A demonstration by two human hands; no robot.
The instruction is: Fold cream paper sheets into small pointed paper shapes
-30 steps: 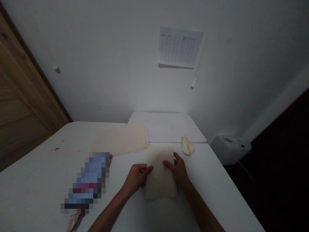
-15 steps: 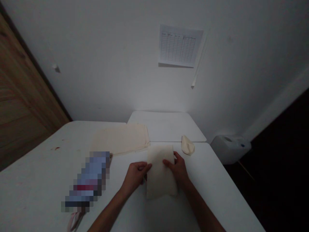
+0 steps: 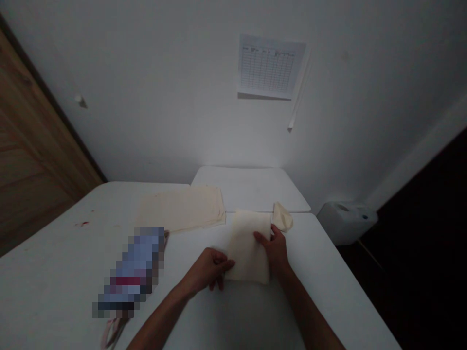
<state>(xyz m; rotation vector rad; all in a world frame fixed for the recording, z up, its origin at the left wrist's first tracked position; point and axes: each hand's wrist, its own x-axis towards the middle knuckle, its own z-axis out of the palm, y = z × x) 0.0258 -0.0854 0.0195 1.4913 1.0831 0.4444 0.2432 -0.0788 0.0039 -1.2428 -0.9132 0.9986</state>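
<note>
A folded cream cloth (image 3: 247,243) lies flat on the white table (image 3: 328,272) in front of me. My left hand (image 3: 208,269) rests at its near left corner, fingers curled loosely with the tips touching the cloth's edge. My right hand (image 3: 274,249) lies on the cloth's right side, fingers stretched flat and pressing it down. Neither hand lifts the cloth.
A stack of cream cloths (image 3: 182,209) lies to the far left of the folded one. A small crumpled cream piece (image 3: 282,217) sits at the far right. A blurred-out blue object (image 3: 133,272) lies at the left. A white container (image 3: 345,221) stands beyond the table's right edge.
The folded cloth has slid away from me and slightly right under my right hand. My left hand dropped back to its near left corner.
</note>
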